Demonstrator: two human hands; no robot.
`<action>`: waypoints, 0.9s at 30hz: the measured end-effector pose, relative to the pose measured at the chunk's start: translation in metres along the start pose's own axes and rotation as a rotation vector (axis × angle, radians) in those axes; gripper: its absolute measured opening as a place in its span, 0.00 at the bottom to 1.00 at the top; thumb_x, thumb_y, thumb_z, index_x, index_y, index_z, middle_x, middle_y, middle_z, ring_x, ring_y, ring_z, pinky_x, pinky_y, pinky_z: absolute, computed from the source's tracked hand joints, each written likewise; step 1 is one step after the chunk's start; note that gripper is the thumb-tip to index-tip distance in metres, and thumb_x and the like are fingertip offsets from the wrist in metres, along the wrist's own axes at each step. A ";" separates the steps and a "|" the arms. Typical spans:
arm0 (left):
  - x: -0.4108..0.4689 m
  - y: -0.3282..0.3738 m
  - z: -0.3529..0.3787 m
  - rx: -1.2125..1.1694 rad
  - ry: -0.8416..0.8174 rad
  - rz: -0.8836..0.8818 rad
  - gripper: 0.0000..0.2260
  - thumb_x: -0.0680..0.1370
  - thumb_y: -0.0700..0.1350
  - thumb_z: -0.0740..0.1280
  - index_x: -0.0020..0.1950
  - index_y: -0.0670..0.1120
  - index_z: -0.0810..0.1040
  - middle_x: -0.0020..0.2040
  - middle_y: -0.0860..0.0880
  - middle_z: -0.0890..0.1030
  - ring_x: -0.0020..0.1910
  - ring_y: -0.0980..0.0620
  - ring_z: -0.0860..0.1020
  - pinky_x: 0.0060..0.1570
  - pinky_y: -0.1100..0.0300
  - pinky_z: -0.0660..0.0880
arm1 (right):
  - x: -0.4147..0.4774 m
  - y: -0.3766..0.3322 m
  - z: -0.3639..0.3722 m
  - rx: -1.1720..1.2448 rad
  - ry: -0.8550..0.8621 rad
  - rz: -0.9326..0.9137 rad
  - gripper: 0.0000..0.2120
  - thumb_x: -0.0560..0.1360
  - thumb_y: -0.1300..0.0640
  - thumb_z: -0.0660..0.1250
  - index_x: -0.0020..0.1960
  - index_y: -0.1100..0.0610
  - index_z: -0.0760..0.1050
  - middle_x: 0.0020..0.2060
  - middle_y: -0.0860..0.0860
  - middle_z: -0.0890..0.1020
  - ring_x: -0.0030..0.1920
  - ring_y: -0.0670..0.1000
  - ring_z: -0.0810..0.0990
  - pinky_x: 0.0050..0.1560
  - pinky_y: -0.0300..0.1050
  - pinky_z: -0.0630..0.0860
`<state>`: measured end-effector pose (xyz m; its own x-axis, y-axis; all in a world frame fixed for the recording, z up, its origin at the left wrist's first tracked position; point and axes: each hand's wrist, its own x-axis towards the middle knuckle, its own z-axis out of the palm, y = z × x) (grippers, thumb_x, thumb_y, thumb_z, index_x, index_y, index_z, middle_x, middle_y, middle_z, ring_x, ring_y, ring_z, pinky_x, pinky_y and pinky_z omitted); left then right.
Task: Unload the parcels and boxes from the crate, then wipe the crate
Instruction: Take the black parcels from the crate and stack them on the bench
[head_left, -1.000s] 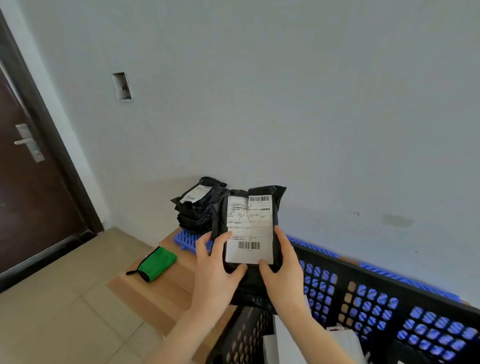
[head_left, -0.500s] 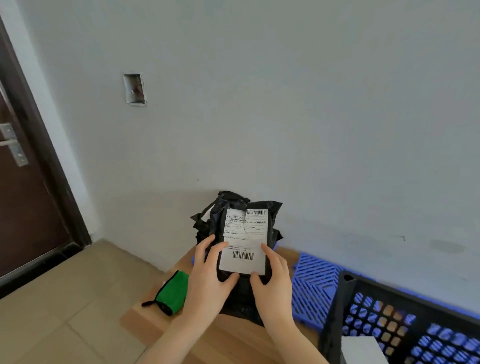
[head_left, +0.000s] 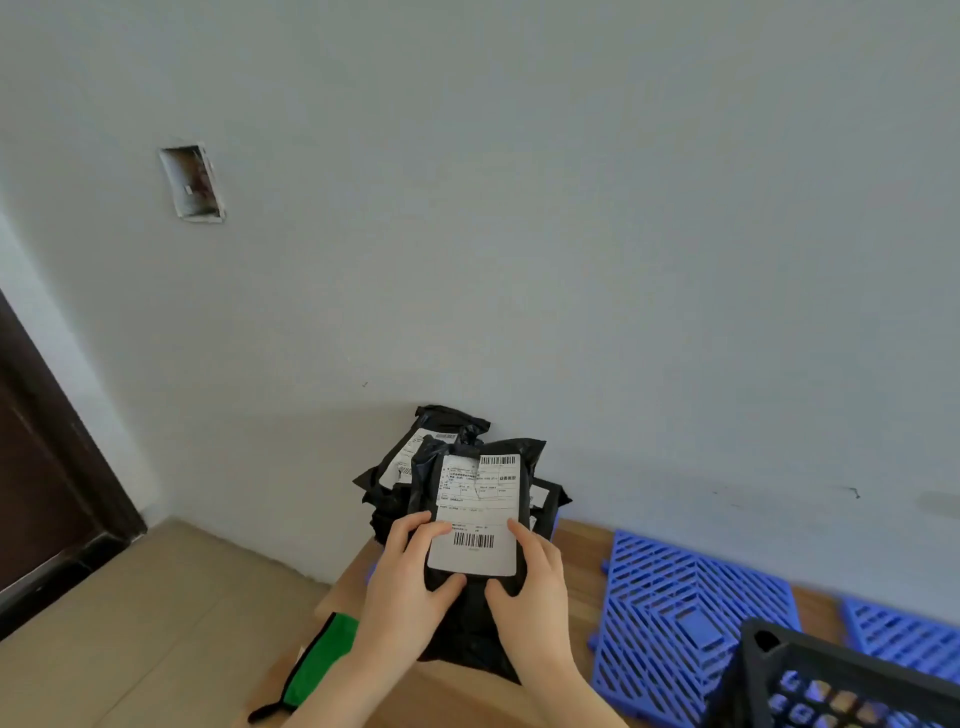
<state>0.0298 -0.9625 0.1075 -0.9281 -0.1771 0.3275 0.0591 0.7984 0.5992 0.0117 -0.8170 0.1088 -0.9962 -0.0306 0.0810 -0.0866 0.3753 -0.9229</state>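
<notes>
A black plastic parcel (head_left: 478, 514) with a white barcode label is gripped at its lower end by the left hand (head_left: 405, 597) and right hand (head_left: 535, 597). It is over a pile of similar black parcels (head_left: 415, 457) by the far wall. A corner of the black lattice crate (head_left: 831, 670) shows near right.

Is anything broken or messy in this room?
Yes. High on the wall, to the left, a small rectangular hole gapes open with no cover and looks rough inside. The black parcels piled against the wall lie crooked, not squared up. The parcel being held looks undamaged.
</notes>
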 end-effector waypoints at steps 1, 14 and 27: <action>0.008 -0.005 0.007 0.005 -0.025 -0.004 0.23 0.72 0.46 0.76 0.65 0.51 0.74 0.68 0.57 0.66 0.62 0.62 0.68 0.55 0.74 0.69 | 0.007 0.005 0.002 -0.013 0.005 0.016 0.31 0.73 0.64 0.69 0.72 0.48 0.64 0.67 0.45 0.65 0.68 0.43 0.64 0.64 0.34 0.66; 0.124 -0.102 0.141 -0.103 -0.395 0.002 0.21 0.74 0.48 0.72 0.65 0.55 0.72 0.72 0.59 0.59 0.67 0.62 0.68 0.62 0.68 0.70 | 0.130 0.101 0.058 -0.155 0.127 0.353 0.28 0.71 0.67 0.69 0.67 0.50 0.71 0.67 0.47 0.68 0.67 0.45 0.67 0.65 0.35 0.63; 0.185 -0.134 0.214 -0.196 -0.468 -0.011 0.17 0.76 0.42 0.70 0.65 0.51 0.74 0.74 0.56 0.60 0.71 0.58 0.66 0.68 0.61 0.69 | 0.206 0.152 0.091 -0.197 0.173 0.524 0.27 0.74 0.66 0.67 0.70 0.52 0.70 0.69 0.48 0.68 0.69 0.47 0.67 0.67 0.41 0.68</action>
<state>-0.2286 -0.9790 -0.0690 -0.9917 0.1277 -0.0152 0.0745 0.6669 0.7414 -0.2073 -0.8506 -0.0490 -0.8897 0.3509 -0.2921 0.4364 0.4655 -0.7700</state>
